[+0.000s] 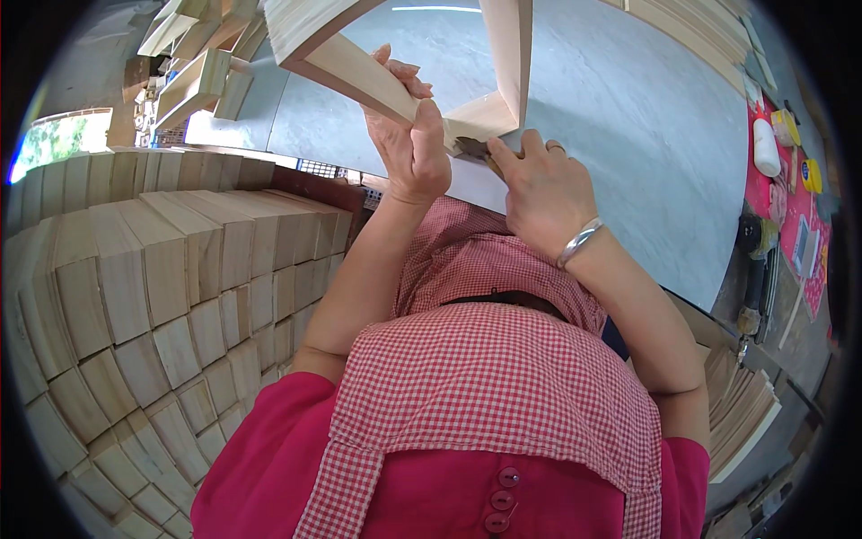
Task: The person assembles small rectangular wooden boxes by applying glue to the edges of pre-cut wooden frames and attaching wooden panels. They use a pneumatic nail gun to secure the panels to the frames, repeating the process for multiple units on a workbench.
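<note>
A pale, box-like wooden frame point(359, 79) is tilted up above the table, one corner toward me. My left hand point(413, 148) grips its left side near that corner, thumb on the near face and fingers reaching round behind. In my right hand point(549, 193) is a small dark-bladed tool point(470, 146), its tan handle mostly covered by my fingers. The blade lies against the frame's near corner; its exact kind is hard to make out. The index finger stretches along the tool toward the blade.
The frame is over a grey-blue tabletop point(628, 198). Tall stacks of wooden blocks point(153, 260) rise at the left. More wooden frames point(193, 90) are piled at the far left. A white bottle point(765, 148) and a yellow tub point(812, 175) lie beyond the table's right edge.
</note>
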Motion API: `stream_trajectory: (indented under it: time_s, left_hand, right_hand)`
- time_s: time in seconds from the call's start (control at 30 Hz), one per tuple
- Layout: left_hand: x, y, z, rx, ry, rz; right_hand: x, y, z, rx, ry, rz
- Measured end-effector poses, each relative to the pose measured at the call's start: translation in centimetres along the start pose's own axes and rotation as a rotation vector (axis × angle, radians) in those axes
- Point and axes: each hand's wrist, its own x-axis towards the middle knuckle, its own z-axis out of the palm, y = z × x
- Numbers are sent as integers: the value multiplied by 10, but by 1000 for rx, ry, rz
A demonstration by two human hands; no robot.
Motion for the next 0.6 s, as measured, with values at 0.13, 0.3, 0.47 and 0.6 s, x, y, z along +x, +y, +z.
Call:
stream_trajectory:
  time_s: [0.13, 0.3, 0.47, 0.6]
  left_hand:
    - [1, -9, -1, 102, -6, 73]
    - [0, -3, 3, 10, 11, 17]
    - [0, -3, 5, 7, 9, 13]
    - [0, -8, 3, 38, -9, 53]
  right_hand:
    - [-2, 5, -1, 24, -18, 1]
    - [-7, 9, -11, 109, -40, 15]
    - [-7, 3, -11, 52, -57, 13]
    - [-5, -1, -9, 42, -92, 30]
